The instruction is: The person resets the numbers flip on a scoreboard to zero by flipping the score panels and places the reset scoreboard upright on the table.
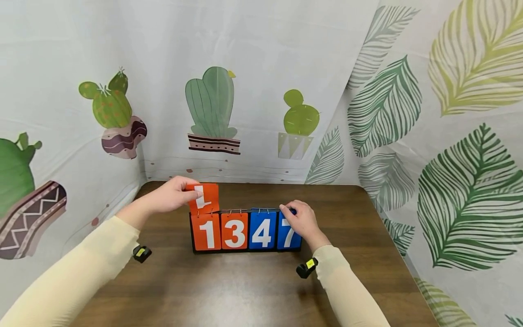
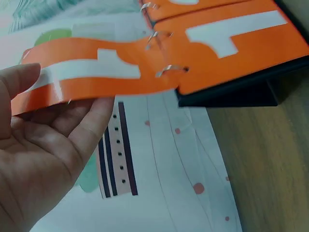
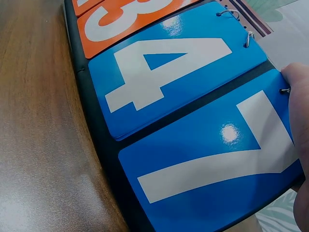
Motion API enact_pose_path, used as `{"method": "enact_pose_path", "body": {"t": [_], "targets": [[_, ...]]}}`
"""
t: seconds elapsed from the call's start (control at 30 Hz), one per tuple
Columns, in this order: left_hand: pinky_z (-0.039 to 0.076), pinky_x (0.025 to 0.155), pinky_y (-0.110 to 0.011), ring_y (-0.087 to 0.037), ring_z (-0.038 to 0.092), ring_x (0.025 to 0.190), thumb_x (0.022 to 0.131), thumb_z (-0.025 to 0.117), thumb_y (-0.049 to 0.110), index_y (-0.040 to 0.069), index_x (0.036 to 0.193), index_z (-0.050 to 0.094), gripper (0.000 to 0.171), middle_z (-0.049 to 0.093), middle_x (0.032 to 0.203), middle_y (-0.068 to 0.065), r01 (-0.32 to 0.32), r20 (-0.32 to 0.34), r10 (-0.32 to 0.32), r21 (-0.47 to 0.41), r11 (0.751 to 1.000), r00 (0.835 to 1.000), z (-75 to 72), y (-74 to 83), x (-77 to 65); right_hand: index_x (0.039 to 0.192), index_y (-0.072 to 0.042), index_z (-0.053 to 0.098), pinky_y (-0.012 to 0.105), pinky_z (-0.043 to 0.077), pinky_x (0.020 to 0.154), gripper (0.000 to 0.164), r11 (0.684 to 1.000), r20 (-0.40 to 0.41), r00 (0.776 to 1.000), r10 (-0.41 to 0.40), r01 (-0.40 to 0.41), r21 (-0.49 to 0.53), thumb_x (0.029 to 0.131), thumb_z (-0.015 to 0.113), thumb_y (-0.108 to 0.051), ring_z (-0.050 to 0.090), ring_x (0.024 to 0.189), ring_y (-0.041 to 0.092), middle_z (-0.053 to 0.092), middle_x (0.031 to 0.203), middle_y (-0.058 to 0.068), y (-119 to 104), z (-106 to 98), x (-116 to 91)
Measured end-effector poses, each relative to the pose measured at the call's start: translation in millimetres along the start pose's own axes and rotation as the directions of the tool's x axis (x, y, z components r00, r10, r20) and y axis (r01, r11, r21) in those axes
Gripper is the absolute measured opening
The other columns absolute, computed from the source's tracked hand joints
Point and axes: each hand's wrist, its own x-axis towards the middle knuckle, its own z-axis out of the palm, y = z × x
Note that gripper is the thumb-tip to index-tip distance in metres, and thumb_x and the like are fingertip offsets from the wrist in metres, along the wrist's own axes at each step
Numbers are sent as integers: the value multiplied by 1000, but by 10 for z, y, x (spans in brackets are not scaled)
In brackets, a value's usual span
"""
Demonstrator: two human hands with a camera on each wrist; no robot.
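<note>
A black flip scoreboard stands on the table, its ringed number cards reading 1, 3, 4, 7. Orange cards are on the left and blue ones on the right. My left hand pinches a raised orange number card, which shows an upside-down 1 above the leftmost place. In the left wrist view, the thumb lies on that card with fingers behind it, and its metal rings still join it to the board. My right hand grips the board's upper right corner, partly covering the blue 7 card.
The brown wooden table extends in front of the board and to both sides. Behind it hangs a white curtain printed with cacti. A leaf-patterned curtain hangs along the right side.
</note>
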Motion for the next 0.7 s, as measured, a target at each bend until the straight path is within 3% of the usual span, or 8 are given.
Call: {"method": "enact_pose_path", "body": {"t": [0.1,0.2,0.37,0.53,0.63,0.7], "targets": [[47,61,-28,-12,53,66,103,61,17,9,102,72,15,62,77,-8,-49,-22,51,86,995,998,99,34,-82,103,-20,76,56,50,105,44,1000,4,1000,3,-3,0,101,55,-58,63,117,28,73,116,3,-2,-5,-1],[48,64,-27,-12,55,69,102,62,15,8,104,72,13,68,86,-11,-64,-40,69,114,991,997,181,45,-167,103,-20,77,55,50,104,41,1000,4,1000,3,-3,3,101,56,-55,64,116,28,73,116,3,-11,-8,-2],[45,58,-27,-8,49,62,100,65,13,12,106,73,10,64,80,-1,-71,-73,82,134,988,994,281,26,-300,103,-20,76,55,50,104,39,1000,4,1000,13,-13,3,101,57,-54,63,117,28,73,116,3,-20,-7,-3],[55,67,-24,-4,62,73,98,66,9,17,108,76,17,72,91,4,-128,-58,136,125,984,989,437,-28,-393,104,-20,76,56,49,106,41,1000,2,1000,11,-11,3,101,56,-55,63,119,28,73,119,4,-8,-3,0],[55,67,-22,-3,63,76,95,66,4,19,110,76,23,74,95,6,-185,-44,195,174,967,980,541,-59,-442,103,-19,77,55,50,105,40,1000,-1,1000,3,-3,2,101,56,-54,63,117,28,73,117,4,-6,2,2],[51,63,-20,0,58,70,93,67,1,20,110,76,27,73,94,9,-234,-45,252,248,940,967,615,-88,-474,103,-20,77,54,50,104,40,1000,-2,1000,2,-2,0,101,56,-54,64,116,28,73,116,3,-6,5,0]]}}
